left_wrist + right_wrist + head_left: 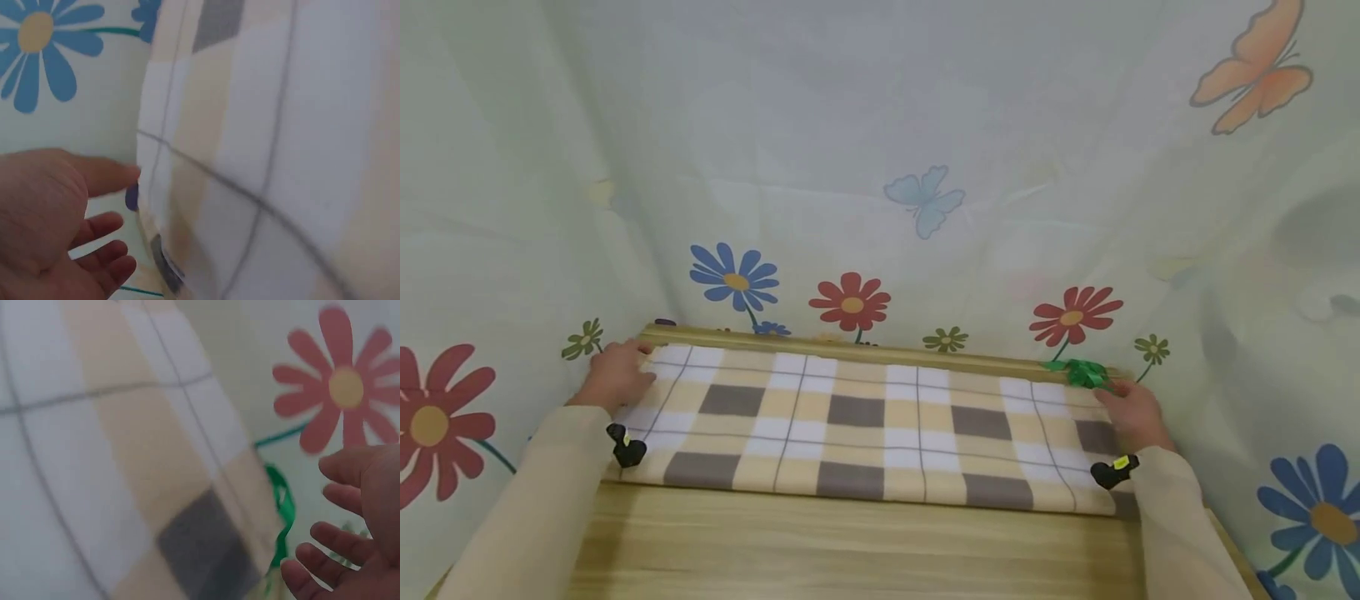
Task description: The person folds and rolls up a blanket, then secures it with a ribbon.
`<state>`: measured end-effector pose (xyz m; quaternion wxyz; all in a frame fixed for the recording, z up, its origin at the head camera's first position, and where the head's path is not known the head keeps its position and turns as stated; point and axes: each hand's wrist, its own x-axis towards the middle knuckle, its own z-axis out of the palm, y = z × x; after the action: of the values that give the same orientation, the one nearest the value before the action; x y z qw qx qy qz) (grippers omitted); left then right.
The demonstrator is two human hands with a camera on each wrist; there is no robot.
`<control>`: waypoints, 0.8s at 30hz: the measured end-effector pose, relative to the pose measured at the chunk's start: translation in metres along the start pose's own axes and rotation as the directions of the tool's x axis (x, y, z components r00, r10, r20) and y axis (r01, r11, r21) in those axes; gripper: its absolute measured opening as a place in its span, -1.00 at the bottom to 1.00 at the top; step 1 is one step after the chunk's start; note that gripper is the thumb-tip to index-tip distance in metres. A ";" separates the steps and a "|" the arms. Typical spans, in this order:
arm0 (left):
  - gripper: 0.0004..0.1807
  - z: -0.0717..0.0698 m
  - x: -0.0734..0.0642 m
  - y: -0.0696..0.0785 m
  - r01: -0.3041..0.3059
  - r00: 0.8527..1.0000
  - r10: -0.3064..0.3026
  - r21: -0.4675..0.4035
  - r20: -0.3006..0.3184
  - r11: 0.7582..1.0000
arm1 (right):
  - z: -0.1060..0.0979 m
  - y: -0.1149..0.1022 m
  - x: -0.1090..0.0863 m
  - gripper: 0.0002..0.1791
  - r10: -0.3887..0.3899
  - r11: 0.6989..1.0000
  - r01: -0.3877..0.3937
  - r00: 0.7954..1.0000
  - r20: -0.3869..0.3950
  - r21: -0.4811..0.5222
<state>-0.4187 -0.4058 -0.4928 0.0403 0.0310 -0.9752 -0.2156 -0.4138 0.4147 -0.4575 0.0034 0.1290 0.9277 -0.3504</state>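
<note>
A checked cloth (917, 433) in white, beige and grey lies folded into a long flat strip across the wooden table (857, 550). At its far left corner is my left hand (616, 375); in the left wrist view the thumb (109, 175) reaches to the cloth's edge while the other fingers are loosely bent. My right hand (1138, 408) is by the far right corner, its fingers (337, 544) spread and relaxed in the right wrist view. Close to that hand, a green ribbon (1084, 372) sticks out along the cloth's back edge.
A pale curtain (820, 167) printed with flowers and butterflies hangs behind the table and along both sides. A narrow strip of the tabletop shows beyond the cloth. A small dark purple thing (665, 322) is at the table's back left corner.
</note>
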 end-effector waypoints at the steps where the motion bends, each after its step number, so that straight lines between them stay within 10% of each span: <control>1: -0.45 0.000 -0.002 0.009 -0.063 0.998 0.062 0.027 0.019 0.998 | 0.001 -0.009 -0.004 -0.22 -0.044 0.999 0.044 0.999 0.022 -0.026; 6: -0.43 0.017 -0.023 0.067 -0.364 0.928 0.356 0.057 0.110 0.930 | 0.026 -0.053 -0.033 -0.27 -0.295 0.937 0.319 0.941 0.163 -0.146; 8: -0.39 0.026 -0.036 0.088 -0.397 0.910 0.386 0.048 0.152 0.916 | 0.042 -0.067 -0.046 -0.27 -0.356 0.906 0.399 0.899 0.257 -0.142; 13: -0.04 0.043 -0.064 0.126 -0.289 0.926 0.247 0.116 0.285 0.950 | 0.072 -0.084 -0.071 -0.10 -0.373 0.856 0.485 0.820 0.434 -0.180; 19: 0.36 0.045 -0.080 0.135 -0.087 0.925 0.016 0.173 0.379 0.981 | 0.086 -0.087 -0.080 0.16 -0.259 0.832 0.437 0.852 0.456 -0.343; 24: 0.40 0.048 -0.082 0.125 -0.064 0.919 -0.014 0.184 0.394 0.981 | 0.096 -0.082 -0.082 0.28 -0.192 0.814 0.411 0.857 0.478 -0.410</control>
<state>-0.3468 -0.2664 -0.4886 -0.1570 -0.0216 -0.9799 -0.1211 -0.3622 0.2734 -0.4689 0.1763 -0.1062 0.9720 -0.1137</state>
